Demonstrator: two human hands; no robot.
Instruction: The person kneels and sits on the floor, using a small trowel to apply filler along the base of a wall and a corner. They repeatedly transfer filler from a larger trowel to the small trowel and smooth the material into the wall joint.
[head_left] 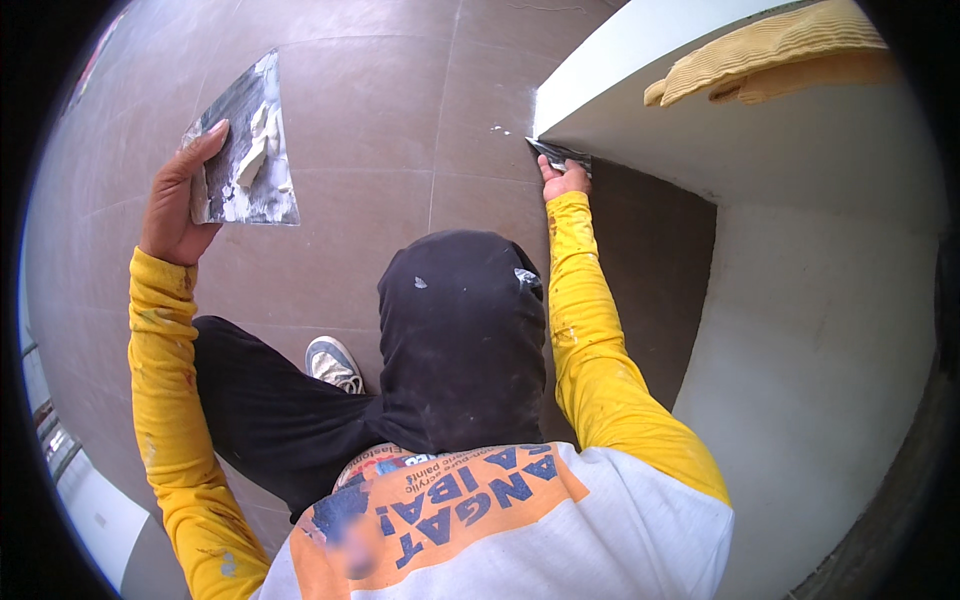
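Note:
My left hand (pixel 178 205) is closed around the edge of a flat, dark metal putty blade (pixel 230 140), held up at the left. White putty (pixel 257 150) lies in thick lumps and smears across its face. Farther to the right, my right hand (pixel 568 184) grips a second putty knife (pixel 562 155), smaller in view. Its blade meets the lower corner of the white wall (pixel 600 75), close to the floor. My fingers partly cover this knife, and its handle cannot be made out.
Brown floor tiles (pixel 350 130) with pale joints spread ahead. A few white specks (pixel 500 130) dot them beside the wall corner. A white wall face (pixel 800 300) stands along my right. Yellow ribbed fabric (pixel 780 55) hangs across the upper right. My bent knee (pixel 460 340) and shoe (pixel 333 362) sit between my arms.

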